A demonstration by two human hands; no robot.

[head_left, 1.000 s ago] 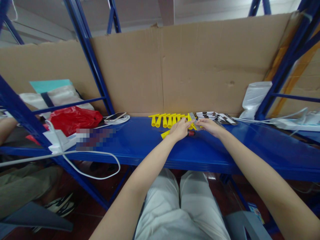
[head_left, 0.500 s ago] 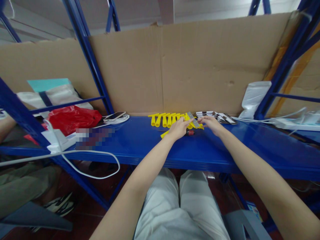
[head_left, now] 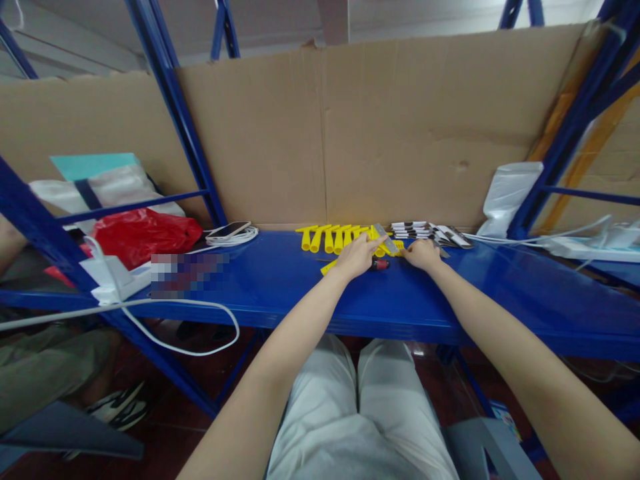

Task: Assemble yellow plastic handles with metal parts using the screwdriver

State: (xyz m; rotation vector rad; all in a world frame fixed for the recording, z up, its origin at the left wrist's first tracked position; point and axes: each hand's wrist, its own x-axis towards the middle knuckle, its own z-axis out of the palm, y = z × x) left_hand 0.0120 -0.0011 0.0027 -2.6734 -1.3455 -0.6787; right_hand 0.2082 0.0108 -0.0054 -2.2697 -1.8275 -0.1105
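Over the blue shelf, my left hand (head_left: 356,258) is closed around a yellow scraper. Its flat grey metal blade (head_left: 384,235) sticks up past the fingers. To its right, my right hand (head_left: 423,255) has its fingers curled together beside a small pile of yellow plastic pieces (head_left: 399,246); what is in the fingers, if anything, is hidden. Several yellow tube-handled tools (head_left: 327,239) stand in a row behind my left hand. Below that hand lies a screwdriver with a red and black handle (head_left: 381,265). Another yellow piece (head_left: 329,267) shows partly under my left wrist.
White-and-black packets (head_left: 410,230) lie against the cardboard wall (head_left: 400,133). A phone (head_left: 230,231) rests on a coiled white cable at the left, near a red plastic bag (head_left: 147,233). A white cable (head_left: 200,303) loops over the front edge. Another person's leg shows at left.
My right hand has come down slightly, and its spread fingers have curled in by the yellow pieces. My left hand stays in place with the scraper.
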